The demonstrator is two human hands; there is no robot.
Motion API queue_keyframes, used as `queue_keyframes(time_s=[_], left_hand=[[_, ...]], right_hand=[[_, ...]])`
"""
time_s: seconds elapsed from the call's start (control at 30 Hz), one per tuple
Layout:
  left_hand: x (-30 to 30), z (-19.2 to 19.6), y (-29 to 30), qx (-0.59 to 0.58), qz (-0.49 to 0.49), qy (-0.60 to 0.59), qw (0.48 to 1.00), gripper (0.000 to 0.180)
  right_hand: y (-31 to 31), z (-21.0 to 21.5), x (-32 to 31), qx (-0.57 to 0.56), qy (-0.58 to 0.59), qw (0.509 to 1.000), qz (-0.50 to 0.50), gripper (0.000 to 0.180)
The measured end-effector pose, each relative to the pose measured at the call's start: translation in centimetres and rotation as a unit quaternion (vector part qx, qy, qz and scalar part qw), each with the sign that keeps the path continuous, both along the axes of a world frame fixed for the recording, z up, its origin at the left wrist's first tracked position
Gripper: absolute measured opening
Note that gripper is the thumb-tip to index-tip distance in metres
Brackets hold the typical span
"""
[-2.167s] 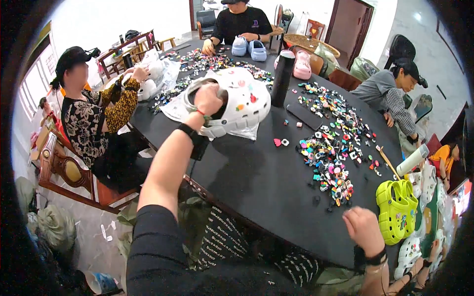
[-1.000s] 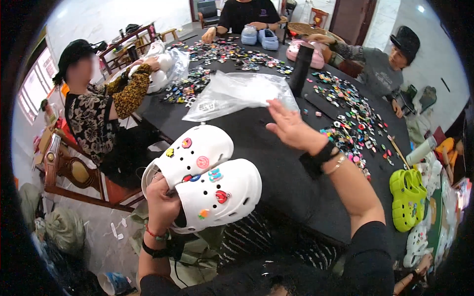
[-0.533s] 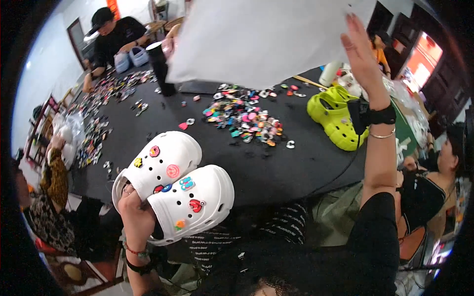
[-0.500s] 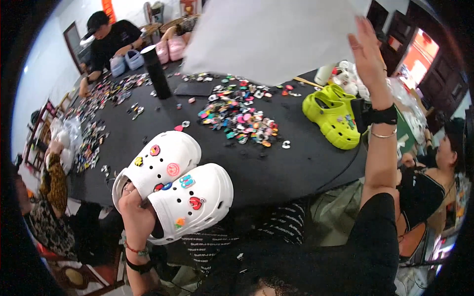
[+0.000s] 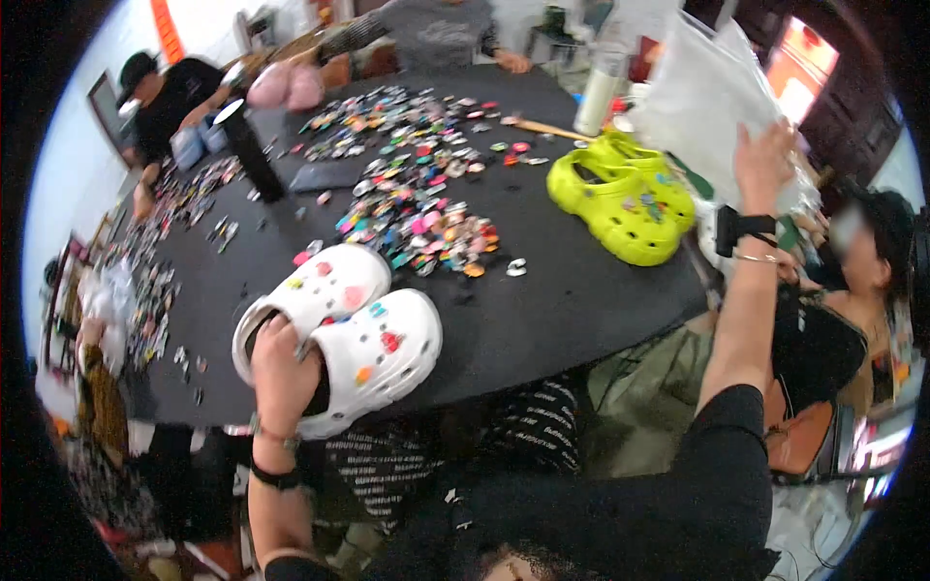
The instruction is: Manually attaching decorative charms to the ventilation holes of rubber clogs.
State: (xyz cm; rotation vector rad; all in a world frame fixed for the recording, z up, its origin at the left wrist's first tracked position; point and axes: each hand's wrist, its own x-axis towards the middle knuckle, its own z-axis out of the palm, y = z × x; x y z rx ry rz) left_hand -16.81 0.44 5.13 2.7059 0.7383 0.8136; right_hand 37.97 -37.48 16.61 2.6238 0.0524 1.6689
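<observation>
My left hand (image 5: 283, 373) reaches into the heel openings of a pair of white clogs (image 5: 380, 353) and grips them together above the table's near edge. Colourful charms dot their toes, and the toes point away to the upper right. Far to the right, my raised right hand (image 5: 765, 167) is at the edge of a whitish plastic bag (image 5: 702, 102), apparently gripping it; the fingers are blurred. Lime-green clogs (image 5: 630, 208) with a few charms stand on the table, left of my right wrist.
A large heap of small charms (image 5: 426, 184) covers the dark table (image 5: 572, 300). A black tumbler (image 5: 249, 155), a dark flat slab (image 5: 325, 176) and a whitish bottle (image 5: 601, 92) stand or lie beyond. Other people sit around the table, one (image 5: 170, 97) at the far left.
The plastic bag has swung from the top middle to the right, uncovering the table's far side. The white clogs have turned slightly in my left hand. The whole view has shifted.
</observation>
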Motion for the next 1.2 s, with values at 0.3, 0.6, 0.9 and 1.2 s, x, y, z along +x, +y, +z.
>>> queue_keyframes(time_s=[0.3,0.6,0.9,1.2], left_hand=[[0.7,-0.4,-0.2,0.021,0.027,0.007,0.999,0.023],[0.0,-0.7,-0.6,0.04,0.054,0.025,0.997,0.026],[0.5,-0.7,0.7,-0.074,0.024,-0.002,0.997,0.041],[-0.2,-0.1,3.3,-0.519,-0.097,-0.202,0.825,0.047]], right_hand=[[2.5,-8.8,10.6,-0.046,0.309,0.937,0.156,0.077],[5.0,-11.3,10.3,-0.097,0.424,0.862,0.261,0.063],[9.4,-9.9,2.0,-0.12,0.121,0.883,0.438,0.038],[22.5,-7.3,-17.8,-0.052,0.347,0.6,0.719,0.023]])
